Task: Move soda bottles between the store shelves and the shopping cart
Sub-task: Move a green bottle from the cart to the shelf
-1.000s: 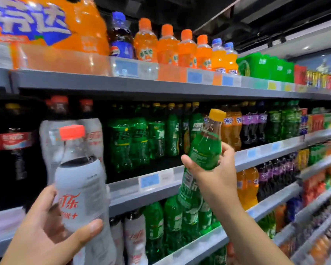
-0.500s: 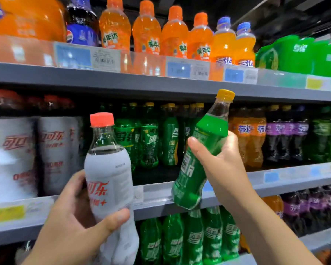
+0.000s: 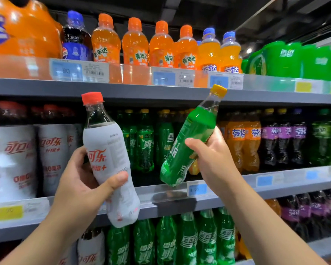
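My left hand (image 3: pixel 80 184) grips a white-sleeved cola bottle (image 3: pixel 107 150) with a red cap, held nearly upright in front of the middle shelf (image 3: pixel 275 184). My right hand (image 3: pixel 212 159) grips a green soda bottle (image 3: pixel 187 144) with a yellow cap, tilted so the cap points up and right toward the upper shelf's edge (image 3: pixel 161 92). Both bottles hang in the air just in front of the shelf fronts, side by side. The cart is out of view.
The top shelf carries orange soda bottles (image 3: pixel 161 46), a dark blue-capped bottle (image 3: pixel 75 39) and green packs (image 3: pixel 287 60). The middle row has white cola bottles (image 3: pixel 13 159), green bottles (image 3: pixel 144 142), orange and purple-labelled ones (image 3: pixel 283 138). More green bottles (image 3: pixel 187 240) stand below.
Both hands have risen with their bottles and come closer to the shelves. The view has shifted left and upward, so the middle shelf now sits straight ahead.
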The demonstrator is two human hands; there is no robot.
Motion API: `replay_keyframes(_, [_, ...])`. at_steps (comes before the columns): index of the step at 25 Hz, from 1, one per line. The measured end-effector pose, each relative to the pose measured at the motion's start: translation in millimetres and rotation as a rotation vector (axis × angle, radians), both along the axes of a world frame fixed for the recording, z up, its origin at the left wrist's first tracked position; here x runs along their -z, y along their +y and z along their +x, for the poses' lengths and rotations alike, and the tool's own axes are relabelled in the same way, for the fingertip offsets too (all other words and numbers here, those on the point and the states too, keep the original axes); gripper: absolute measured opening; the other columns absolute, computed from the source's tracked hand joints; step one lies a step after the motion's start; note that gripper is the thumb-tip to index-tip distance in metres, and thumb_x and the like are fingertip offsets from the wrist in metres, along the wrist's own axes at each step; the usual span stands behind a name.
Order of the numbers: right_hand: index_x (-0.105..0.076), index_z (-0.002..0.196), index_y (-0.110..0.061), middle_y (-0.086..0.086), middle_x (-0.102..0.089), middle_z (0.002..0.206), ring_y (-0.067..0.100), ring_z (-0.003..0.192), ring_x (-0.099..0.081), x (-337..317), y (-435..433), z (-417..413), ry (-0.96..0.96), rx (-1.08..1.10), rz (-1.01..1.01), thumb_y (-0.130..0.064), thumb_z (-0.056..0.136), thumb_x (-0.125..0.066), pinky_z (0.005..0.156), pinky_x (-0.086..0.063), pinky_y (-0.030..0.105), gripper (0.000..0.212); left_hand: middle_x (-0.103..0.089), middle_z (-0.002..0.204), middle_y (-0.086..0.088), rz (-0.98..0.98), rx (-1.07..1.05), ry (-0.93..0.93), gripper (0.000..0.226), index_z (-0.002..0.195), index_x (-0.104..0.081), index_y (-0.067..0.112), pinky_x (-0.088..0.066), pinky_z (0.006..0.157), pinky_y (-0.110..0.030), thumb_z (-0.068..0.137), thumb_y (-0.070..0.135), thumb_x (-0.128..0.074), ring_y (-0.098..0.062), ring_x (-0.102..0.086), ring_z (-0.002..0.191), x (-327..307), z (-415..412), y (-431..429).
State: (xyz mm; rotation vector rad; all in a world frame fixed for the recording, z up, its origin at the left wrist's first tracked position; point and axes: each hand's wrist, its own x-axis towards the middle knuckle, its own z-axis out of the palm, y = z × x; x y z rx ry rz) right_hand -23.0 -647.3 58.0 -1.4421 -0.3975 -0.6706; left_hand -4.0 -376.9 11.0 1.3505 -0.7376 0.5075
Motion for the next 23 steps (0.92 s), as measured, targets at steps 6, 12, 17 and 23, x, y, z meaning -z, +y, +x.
replay_keyframes(6, [-0.062, 0.108, -0.034, -0.005, -0.071, 0.107, 0.008, 0.095, -0.070, -3.4, 8.7, 22.5, 0.022, 0.320, -0.207, -0.028, 0.074, -0.089, 0.084, -0.061, 0.033, 0.043, -0.072, 0.119, -0.004, -0.022, -0.054, -0.046, 0.076, 0.123, -0.058, 0.032, -0.061, 0.082, -0.048, 0.056, 0.045, -0.093, -0.028, -0.072, 0.106, -13.6, 0.8, 0.0])
replay_keyframes(12, [-0.051, 0.087, -0.040, -0.021, -0.060, 0.085, 0.003, 0.077, -0.060, 3.4, 16.1, 58.5, 0.144, 0.495, -0.337, -0.048, 0.063, -0.093, 0.060, -0.047, 0.012, 0.050, -0.075, 0.109, 0.001, -0.011, -0.131, -0.089, 0.072, 0.122, -0.055, 0.027, -0.061, 0.071, -0.025, 0.059, 0.028, -0.091, -0.018, -0.074, 0.097, -19.4, 6.0, -7.8])
replay_keyframes(17, [-0.038, 0.146, -0.026, -0.005, -0.059, 0.135, 0.023, 0.125, -0.057, 8.8, 11.9, 85.3, 0.266, 0.492, -0.289, -0.051, 0.064, -0.092, 0.091, -0.050, 0.024, 0.101, -0.074, 0.108, 0.008, -0.006, -0.174, -0.103, 0.073, 0.125, -0.054, 0.022, -0.057, 0.069, -0.015, 0.059, 0.026, -0.084, -0.010, -0.073, 0.095, -14.1, 6.3, -14.6])
replay_keyframes(23, [-0.017, 0.157, -0.016, 0.007, -0.038, 0.158, 0.028, 0.138, -0.047, 11.0, 9.6, 85.2, 0.307, 0.576, -0.577, -0.059, 0.067, -0.086, 0.106, -0.050, 0.040, 0.121, -0.073, 0.111, 0.009, -0.032, -0.166, -0.102, 0.073, 0.125, -0.054, 0.027, -0.058, 0.073, -0.017, 0.058, 0.026, -0.084, -0.010, -0.072, 0.100, -14.2, 7.0, -16.8])
